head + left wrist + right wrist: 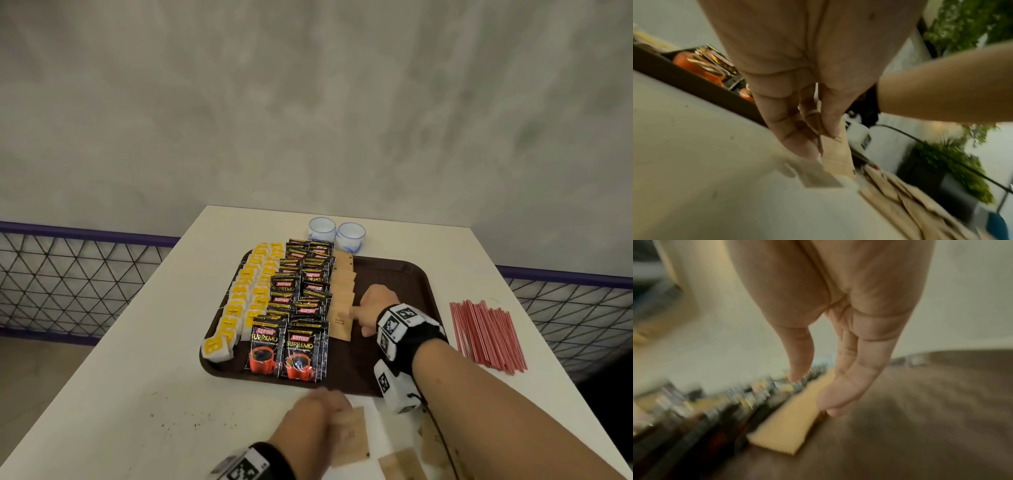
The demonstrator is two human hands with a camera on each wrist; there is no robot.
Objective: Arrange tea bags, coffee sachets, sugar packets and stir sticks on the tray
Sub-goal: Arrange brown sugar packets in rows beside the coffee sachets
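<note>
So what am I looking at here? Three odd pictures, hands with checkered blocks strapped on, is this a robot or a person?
It is a person, not a robot. The checkered blocks are marker bands on the wrists; each wrist also carries a small camera. The big picture comes from a camera on the head, looking down at a white table. The other two look along each hand, so they are close and blurry.

On the table sits a brown tray with rows of yellow tea bags, black coffee sachets and a line of tan sugar packets. Red stir sticks lie beside the tray, and two small cups stand behind it.

The left hand pinches a sugar packet near the loose pile. The right hand holds nothing; its fingers touch the nearest packet in the line.
</note>
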